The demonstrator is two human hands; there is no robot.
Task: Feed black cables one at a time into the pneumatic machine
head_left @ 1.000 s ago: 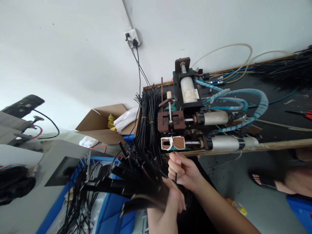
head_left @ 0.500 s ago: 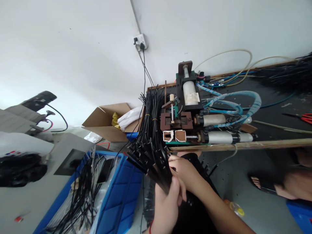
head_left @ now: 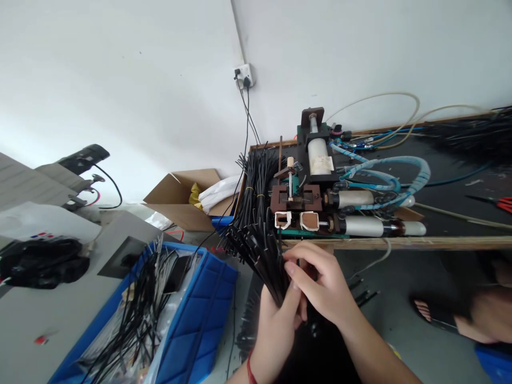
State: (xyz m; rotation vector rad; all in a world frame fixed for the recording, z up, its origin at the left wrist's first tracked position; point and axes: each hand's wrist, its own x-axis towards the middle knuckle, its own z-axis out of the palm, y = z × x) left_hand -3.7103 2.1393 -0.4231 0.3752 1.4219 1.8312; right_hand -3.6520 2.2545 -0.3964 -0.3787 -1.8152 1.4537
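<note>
A thick bundle of black cables fans out in front of me, cut ends pointing up and left. My left hand is wrapped round its lower part, with a red cord at the wrist. Against the bundle's right side, my right hand has thumb and fingers pinched on a black cable, whose thin upper end stands just below the clamp jaws. Beyond the hands sits a pneumatic machine with two white-edged clamp blocks. More tied black cables lie on the bench left of it.
On the left stands a blue crate holding loose cables. An open cardboard box is behind it. Red-handled pliers and a black cable heap lie on the bench's right. Another person's foot shows at lower right.
My right hand has risen a little and turned, its fingers now pinching at the bundle's right side. The left hand keeps its hold. The view has shifted slightly.
</note>
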